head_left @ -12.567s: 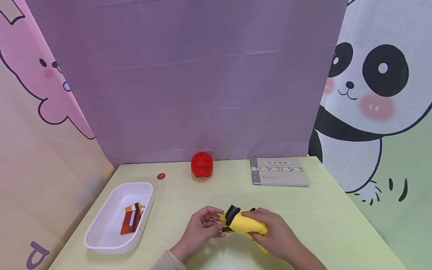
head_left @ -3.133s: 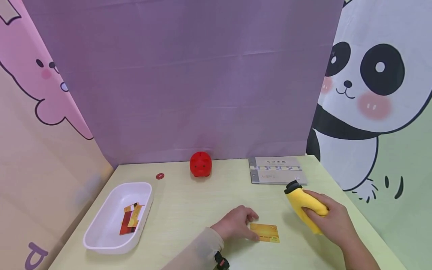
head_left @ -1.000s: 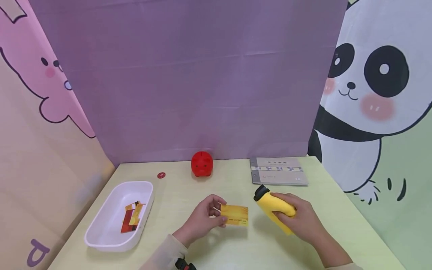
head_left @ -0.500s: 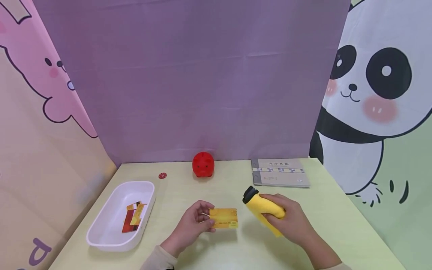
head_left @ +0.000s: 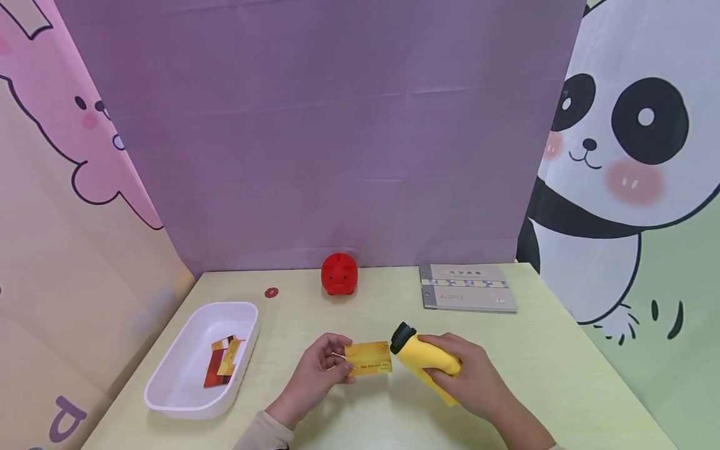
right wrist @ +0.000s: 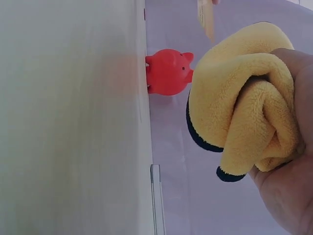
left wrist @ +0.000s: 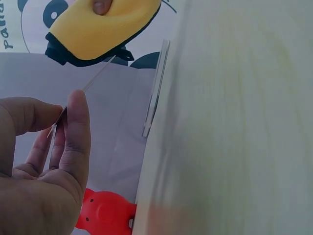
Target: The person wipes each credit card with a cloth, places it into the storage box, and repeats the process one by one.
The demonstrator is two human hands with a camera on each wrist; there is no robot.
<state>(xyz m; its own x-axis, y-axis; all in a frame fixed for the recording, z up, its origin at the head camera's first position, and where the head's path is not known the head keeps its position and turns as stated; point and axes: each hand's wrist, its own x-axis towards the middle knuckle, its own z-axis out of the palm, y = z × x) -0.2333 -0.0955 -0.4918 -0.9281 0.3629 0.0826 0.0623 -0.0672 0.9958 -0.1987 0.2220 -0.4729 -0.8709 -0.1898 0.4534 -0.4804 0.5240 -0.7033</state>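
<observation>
Between thumb and fingers, my left hand pinches a gold bank card by its left end, above the table. My right hand grips a bunched yellow cleaning cloth with black edging. The cloth's black-edged end is right beside the card's free end; whether they touch I cannot tell. In the left wrist view the card appears nearly edge-on, below the yellow cloth. Folds of the cloth fill my right palm in the right wrist view. Several cards, red and gold, lie in the white tray at left.
A red piggy bank stands at the table's back middle. Left of it lies a small red round disc. A grey notebook lies at the back right. A purple curtain hangs behind the table.
Another gold card has joined those in the tray since the oldest frame. My left hand has lifted this card off the table. My right hand has brought the cloth leftward to the card.
</observation>
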